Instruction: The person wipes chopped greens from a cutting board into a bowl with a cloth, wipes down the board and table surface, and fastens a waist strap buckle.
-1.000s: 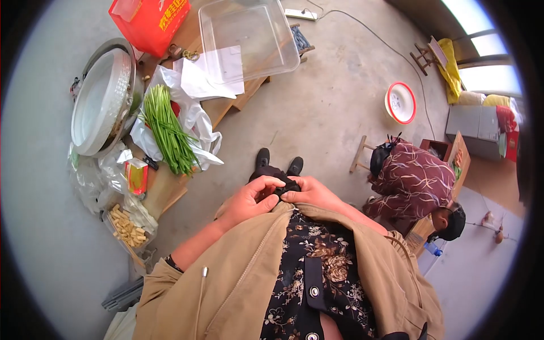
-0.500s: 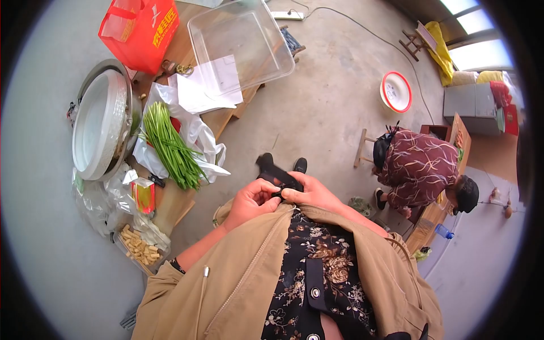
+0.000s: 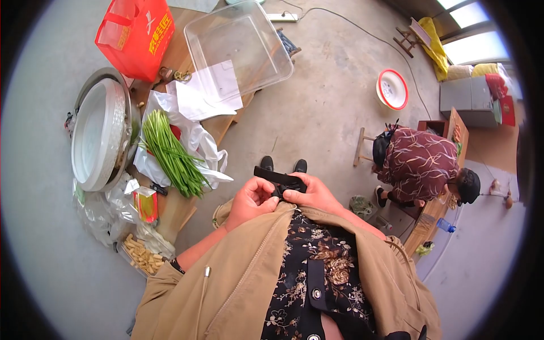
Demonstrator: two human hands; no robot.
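Note:
At waist height, my left hand (image 3: pixel 253 202) and my right hand (image 3: pixel 313 194) are close together in front of the tan jacket (image 3: pixel 238 272). Both are closed on a black strap (image 3: pixel 274 176), whose flat free end sticks out to the upper left past the fingers. A darker, bulkier piece, perhaps a buckle, shows between the fingertips, but its shape is partly hidden. The thumb of my right hand presses on it from the near side. Below the hands, a black floral shirt (image 3: pixel 334 266) shows in the jacket's opening.
Left, a wooden table (image 3: pixel 180 212) bears green stalks (image 3: pixel 170 153), a clear plastic box (image 3: pixel 243 39), a red bag (image 3: pixel 135 37) and white trays (image 3: pixel 97 136). A person in a patterned top (image 3: pixel 416 158) bends over a bench at right. A red-rimmed basin (image 3: pixel 392 89) sits on the floor.
The strap's free end has swung up and left, now lying flatter above my fingers and uncovering a shoe. Both hands stay nearly in place. The view has shifted slightly.

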